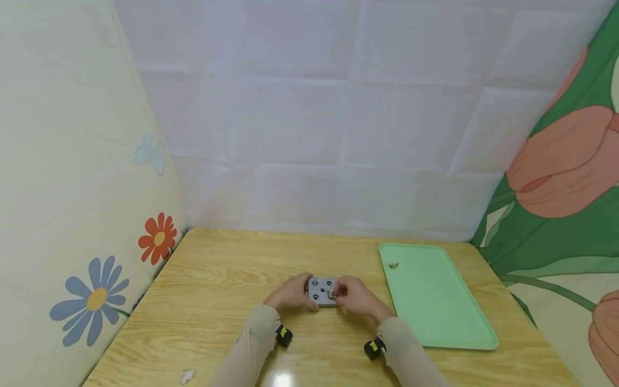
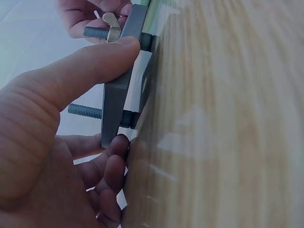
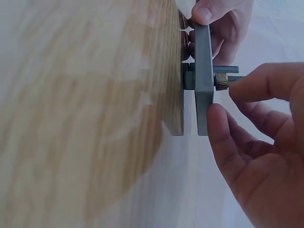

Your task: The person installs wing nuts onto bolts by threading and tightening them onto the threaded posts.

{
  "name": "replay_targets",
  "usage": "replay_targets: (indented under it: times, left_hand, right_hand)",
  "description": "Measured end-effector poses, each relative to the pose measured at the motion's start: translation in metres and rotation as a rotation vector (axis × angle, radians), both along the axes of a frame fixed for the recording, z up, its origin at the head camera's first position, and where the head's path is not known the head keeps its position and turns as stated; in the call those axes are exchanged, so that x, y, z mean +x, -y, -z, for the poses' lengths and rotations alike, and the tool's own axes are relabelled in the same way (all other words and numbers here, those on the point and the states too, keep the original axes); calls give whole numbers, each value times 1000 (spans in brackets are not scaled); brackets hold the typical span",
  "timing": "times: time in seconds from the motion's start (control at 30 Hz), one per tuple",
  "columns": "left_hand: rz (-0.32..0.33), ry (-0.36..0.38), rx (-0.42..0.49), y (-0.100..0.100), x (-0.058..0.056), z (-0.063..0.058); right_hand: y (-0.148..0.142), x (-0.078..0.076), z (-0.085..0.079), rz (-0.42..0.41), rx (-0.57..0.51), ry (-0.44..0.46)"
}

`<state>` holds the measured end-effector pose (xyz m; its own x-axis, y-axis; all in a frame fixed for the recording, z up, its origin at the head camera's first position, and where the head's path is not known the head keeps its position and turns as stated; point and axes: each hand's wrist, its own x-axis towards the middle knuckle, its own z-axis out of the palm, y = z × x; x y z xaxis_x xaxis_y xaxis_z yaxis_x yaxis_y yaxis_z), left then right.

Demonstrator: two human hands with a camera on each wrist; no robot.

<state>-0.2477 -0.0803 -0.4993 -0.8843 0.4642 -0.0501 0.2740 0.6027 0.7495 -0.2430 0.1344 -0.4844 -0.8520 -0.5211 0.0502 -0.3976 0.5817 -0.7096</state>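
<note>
A grey square plate with several holes is held just above the wooden table. Bolts stick up through it; in the left wrist view one bare threaded bolt stands nearer, and a brass wing nut sits on the farther one. Bolt heads show under the plate. My left hand grips the plate's left side, thumb along the near edge and fingers curled at the far side. With its fingertips my right hand pinches the wing nut at the plate's right side, one finger touching the plate's edge.
A light green tray lies to the right of my right hand, with a small brass-coloured piece near its far left corner. Close to the table's front left is a small white item. Cloth hangings border the table.
</note>
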Motion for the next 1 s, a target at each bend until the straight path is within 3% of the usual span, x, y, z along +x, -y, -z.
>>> replay_targets:
  times: [0.33, 1.0]
  left_hand:
    - [0, 2, -9, -1, 2, -3]
    - [11, -24, -9, -1, 1, -1]
  right_hand:
    - [1, -1, -1, 16, 17, 26]
    - [1, -3, 1, -6, 50, -84]
